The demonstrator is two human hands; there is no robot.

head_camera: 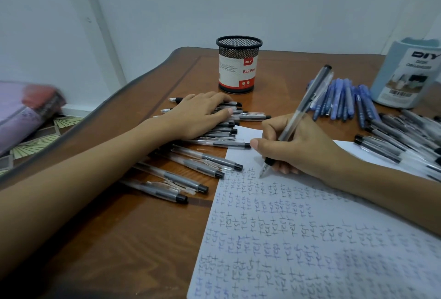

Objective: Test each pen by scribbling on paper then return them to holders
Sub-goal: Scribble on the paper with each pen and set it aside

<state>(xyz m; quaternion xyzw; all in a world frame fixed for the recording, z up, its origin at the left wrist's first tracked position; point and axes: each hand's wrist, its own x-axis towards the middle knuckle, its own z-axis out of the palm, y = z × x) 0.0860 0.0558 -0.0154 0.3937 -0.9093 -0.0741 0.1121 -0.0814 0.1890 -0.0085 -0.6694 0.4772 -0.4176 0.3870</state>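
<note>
My right hand (300,148) grips a clear-barrelled black pen (303,105), tip down on the white paper (310,239), which is covered in rows of the written word "test". My left hand (198,115) rests flat, fingers straight, on a row of several black pens (191,174) lying left of the paper. A black mesh pen holder (238,64) with a red and white label stands behind that hand, no pens showing above its rim. A light blue desk organiser (405,76) stands at the far right.
Several blue pens (341,100) lie in a pile right of centre, and more black pens (396,141) lie on the paper's right edge. The brown wooden table (143,239) ends at a curved left edge; beyond it lies a purple bundle (26,112) on the floor.
</note>
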